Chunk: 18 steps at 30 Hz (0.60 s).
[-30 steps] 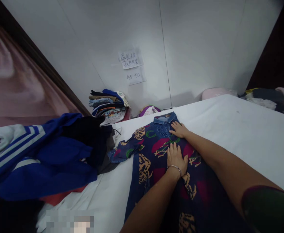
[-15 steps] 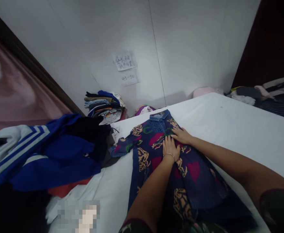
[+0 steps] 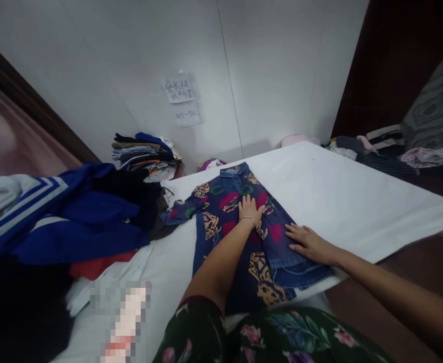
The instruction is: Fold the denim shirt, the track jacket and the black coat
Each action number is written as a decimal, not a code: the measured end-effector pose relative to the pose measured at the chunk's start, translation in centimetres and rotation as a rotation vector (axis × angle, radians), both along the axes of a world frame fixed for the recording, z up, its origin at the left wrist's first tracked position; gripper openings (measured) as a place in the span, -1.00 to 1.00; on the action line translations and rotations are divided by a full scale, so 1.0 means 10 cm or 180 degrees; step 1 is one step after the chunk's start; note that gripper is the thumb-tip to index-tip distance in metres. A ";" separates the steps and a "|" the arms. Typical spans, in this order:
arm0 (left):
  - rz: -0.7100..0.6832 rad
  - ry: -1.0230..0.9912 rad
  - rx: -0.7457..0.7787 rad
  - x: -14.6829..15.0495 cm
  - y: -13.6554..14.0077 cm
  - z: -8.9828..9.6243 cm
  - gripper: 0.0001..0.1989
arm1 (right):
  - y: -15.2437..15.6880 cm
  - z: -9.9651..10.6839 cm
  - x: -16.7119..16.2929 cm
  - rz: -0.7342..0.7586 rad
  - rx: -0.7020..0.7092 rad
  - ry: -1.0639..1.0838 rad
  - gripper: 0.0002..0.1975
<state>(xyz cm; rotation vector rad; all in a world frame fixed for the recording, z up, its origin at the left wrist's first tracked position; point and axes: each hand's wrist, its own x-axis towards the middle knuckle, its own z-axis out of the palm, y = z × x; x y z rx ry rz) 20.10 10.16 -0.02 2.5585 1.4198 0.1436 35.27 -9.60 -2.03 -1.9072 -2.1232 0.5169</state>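
Note:
A dark blue denim shirt [image 3: 227,229] with magenta, green and tan patterns lies spread on a white surface, its collar toward the wall. One sleeve sticks out to the left; the right side is folded inward over the body. My left hand [image 3: 250,212], with a thin bracelet at the wrist, rests flat on the chest area, fingers spread. Lower down, my right hand [image 3: 309,243] lies flat on the folded part near the shirt's right edge, fingers stretched out.
A heap of blue and black clothes [image 3: 88,217] lies at the left. Behind it stands a stack of folded clothes [image 3: 145,156]. Handwritten papers [image 3: 183,98] hang on the wall. More garments [image 3: 380,151] lie beyond the white table [image 3: 342,196] at the right.
My right hand has moved from beside my left hand down to the shirt's lower right. The shirt's right side now lies flatter. My left hand stays on the chest; the view has shifted.

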 end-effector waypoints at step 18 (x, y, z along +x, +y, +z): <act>-0.0509 -0.0250 -0.0124 -0.20 -0.66 -0.15 -0.36 | -0.48 0.05 -0.26 -0.0804 0.0607 -0.0322 -0.64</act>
